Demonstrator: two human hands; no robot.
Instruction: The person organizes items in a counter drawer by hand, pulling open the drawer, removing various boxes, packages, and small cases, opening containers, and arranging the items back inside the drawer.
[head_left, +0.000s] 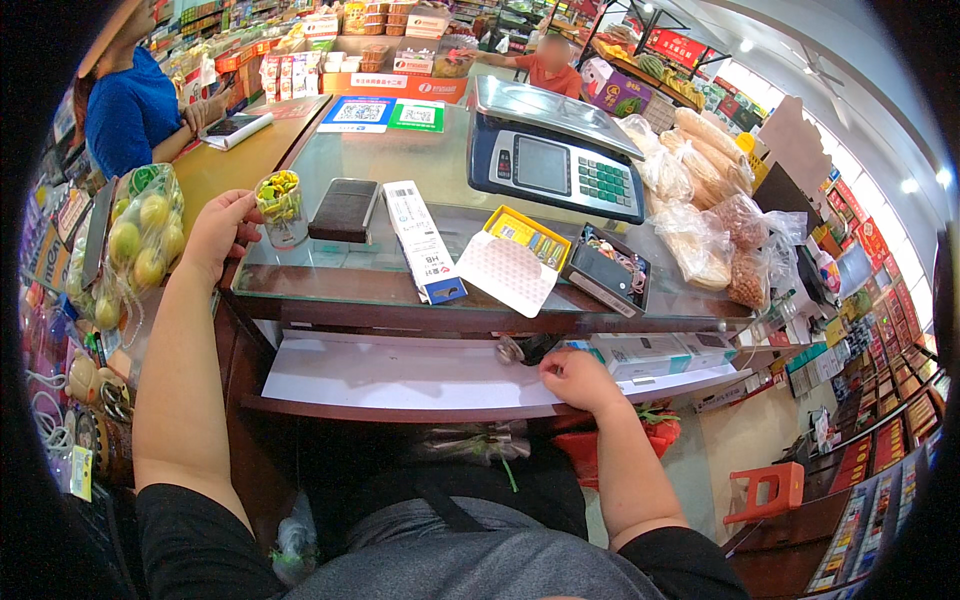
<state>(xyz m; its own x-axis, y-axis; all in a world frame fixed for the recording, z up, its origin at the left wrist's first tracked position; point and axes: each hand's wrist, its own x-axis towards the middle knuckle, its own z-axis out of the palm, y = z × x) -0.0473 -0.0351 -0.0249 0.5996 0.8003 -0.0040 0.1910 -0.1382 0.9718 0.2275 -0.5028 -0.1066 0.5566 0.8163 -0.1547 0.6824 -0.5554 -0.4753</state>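
Note:
My left hand (220, 232) is at the left end of the glass counter, its fingertips at the side of a clear plastic cup (282, 210) filled with small yellow and green items. Whether it grips the cup is unclear. My right hand (577, 377) is over the open white-lined drawer (405, 382), fingers curled near a dark object with a round metallic end (510, 350); I cannot tell if anything is in the fingers. On the glass lie a dark leather wallet-like case (344, 211), a long white box (424, 244), an open yellow box (536, 236) and a black box with coiled cords (609, 268).
A digital price scale (559, 169) stands at the back of the counter. Bagged dry foods (697, 244) lie at its right end, bagged yellow-green fruit (146, 236) at far left. Boxes (641, 355) occupy the drawer's right side. A person in blue (131, 105) stands back left, another in orange (551, 73) behind.

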